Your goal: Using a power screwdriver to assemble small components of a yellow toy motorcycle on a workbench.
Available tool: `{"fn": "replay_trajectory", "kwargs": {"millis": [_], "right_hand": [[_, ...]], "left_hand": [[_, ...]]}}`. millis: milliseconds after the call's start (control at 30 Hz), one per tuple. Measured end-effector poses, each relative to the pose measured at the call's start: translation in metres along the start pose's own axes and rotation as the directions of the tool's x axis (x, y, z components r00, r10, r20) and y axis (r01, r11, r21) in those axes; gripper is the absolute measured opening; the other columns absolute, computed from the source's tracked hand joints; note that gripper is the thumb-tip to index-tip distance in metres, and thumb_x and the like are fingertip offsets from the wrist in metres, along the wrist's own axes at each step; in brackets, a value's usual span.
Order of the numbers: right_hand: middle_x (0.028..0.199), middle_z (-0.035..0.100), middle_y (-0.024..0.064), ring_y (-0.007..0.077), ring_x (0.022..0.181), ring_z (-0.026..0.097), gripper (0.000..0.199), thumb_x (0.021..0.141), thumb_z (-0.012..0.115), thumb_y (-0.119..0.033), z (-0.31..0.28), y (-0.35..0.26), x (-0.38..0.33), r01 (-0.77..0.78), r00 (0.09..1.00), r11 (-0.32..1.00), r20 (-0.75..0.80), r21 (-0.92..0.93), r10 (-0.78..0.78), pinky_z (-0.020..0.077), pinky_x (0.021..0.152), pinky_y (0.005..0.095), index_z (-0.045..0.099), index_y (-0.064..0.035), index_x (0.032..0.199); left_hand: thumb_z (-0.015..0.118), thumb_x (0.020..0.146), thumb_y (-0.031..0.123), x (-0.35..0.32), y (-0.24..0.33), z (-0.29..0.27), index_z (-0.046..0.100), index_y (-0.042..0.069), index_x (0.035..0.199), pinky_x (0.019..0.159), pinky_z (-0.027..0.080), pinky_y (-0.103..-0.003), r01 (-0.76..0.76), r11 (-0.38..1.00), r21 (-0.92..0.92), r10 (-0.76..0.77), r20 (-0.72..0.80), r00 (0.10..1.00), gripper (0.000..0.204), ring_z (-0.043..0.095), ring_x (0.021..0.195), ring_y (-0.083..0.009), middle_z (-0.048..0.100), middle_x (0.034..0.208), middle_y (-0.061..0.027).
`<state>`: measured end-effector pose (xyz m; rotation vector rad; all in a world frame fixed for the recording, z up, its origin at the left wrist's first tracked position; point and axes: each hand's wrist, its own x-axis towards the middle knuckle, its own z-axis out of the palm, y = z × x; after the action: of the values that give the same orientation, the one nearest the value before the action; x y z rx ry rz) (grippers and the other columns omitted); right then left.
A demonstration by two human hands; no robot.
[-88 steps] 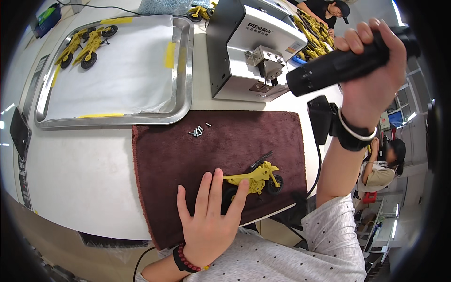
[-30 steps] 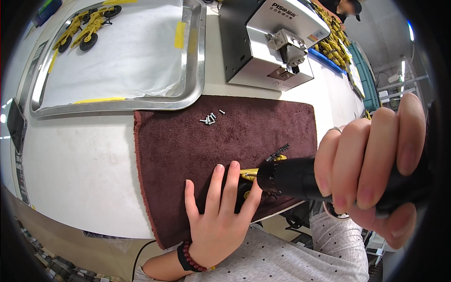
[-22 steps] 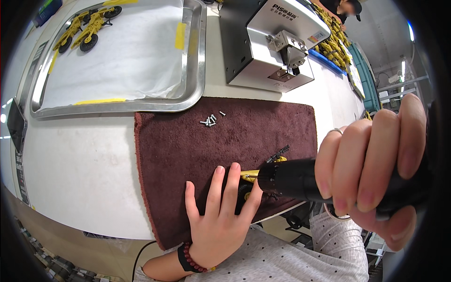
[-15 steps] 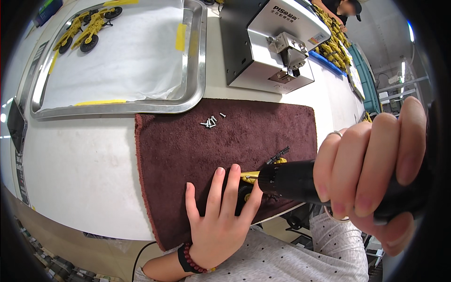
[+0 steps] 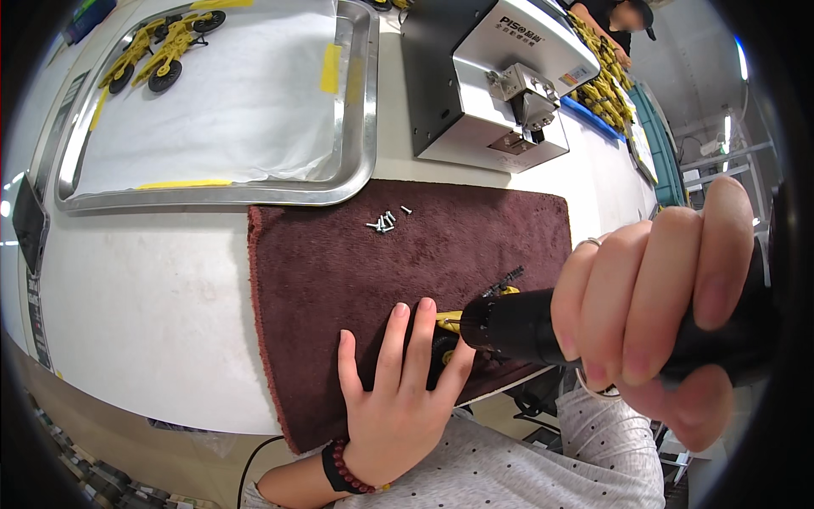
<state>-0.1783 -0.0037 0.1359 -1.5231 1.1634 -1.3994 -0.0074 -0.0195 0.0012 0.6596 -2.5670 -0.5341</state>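
Note:
My right hand (image 5: 649,297) is wrapped round a black electric screwdriver (image 5: 517,325), whose front end points left and down over a small yellow and black toy bike (image 5: 449,321). The tool covers most of the toy; a bit of yellow frame, a black wheel and a black end part show around it. Spread flat beside the toy, my left hand (image 5: 398,416) rests on the dark brown cloth (image 5: 314,271), its index finger against the toy near the tool's nose. Several small silver screws (image 5: 383,222) lie farther up the cloth.
A metal tray (image 5: 366,110) lined with white sheet stands at the far left, with two yellow toy bikes (image 5: 161,51) on it. Beyond the cloth is a grey boxy machine (image 5: 500,102). Yellow parts (image 5: 606,97) fill a blue tray at the far right, near another person (image 5: 606,25).
My right hand and the screwdriver have shifted slightly left. The left hand stays spread by the toy; the whole view has moved a little.

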Motion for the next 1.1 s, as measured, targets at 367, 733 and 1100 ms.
{"fn": "replay_trajectory", "kwargs": {"millis": [367, 733, 1100], "right_hand": [[0.072, 0.055, 0.0058, 0.0183, 0.057, 0.057, 0.04, 0.071, 0.069, 0.002, 0.002, 0.003, 0.002, -0.082, 0.995, 0.995, -0.059, 0.051, 0.085, 0.0459, 0.056, 0.0306, 0.038, -0.0093, 0.094], [0.071, 0.053, 0.0029, 0.0143, 0.058, 0.056, 0.041, 0.075, 0.072, -0.012, 0.0, 0.004, -0.022, 0.298, 0.937, 0.942, -0.233, 0.156, -0.258, 0.047, 0.054, 0.0262, 0.036, -0.0101, 0.095], [0.068, 0.051, 0.006, 0.0196, 0.056, 0.054, 0.044, 0.074, 0.075, -0.016, -0.003, -0.016, -0.054, 0.342, 0.777, 0.936, -0.586, 0.084, -0.232, 0.0462, 0.057, 0.0341, 0.036, -0.0079, 0.093]], "left_hand": [[0.06, 0.082, 0.029, 0.0, -0.001, -0.007, 0.064, 0.027, 0.099, 0.096, 0.032, -0.056, -0.004, 1.0, -0.012, 0.004, 0.033, 0.999, 0.018, 0.054, 0.11, -0.0207, 0.058, 0.117, -0.0063], [0.056, 0.082, 0.025, -0.003, -0.004, -0.002, 0.058, 0.027, 0.118, 0.096, 0.032, -0.058, -0.05, 0.998, 0.032, 0.049, 0.045, 0.998, 0.036, 0.052, 0.112, -0.0233, 0.055, 0.119, -0.0086], [0.06, 0.078, 0.025, 0.002, 0.001, -0.017, 0.055, 0.028, 0.123, 0.095, 0.031, -0.059, -0.04, 0.999, 0.029, 0.039, 0.033, 0.999, 0.045, 0.052, 0.11, -0.0238, 0.054, 0.118, -0.007]]}}
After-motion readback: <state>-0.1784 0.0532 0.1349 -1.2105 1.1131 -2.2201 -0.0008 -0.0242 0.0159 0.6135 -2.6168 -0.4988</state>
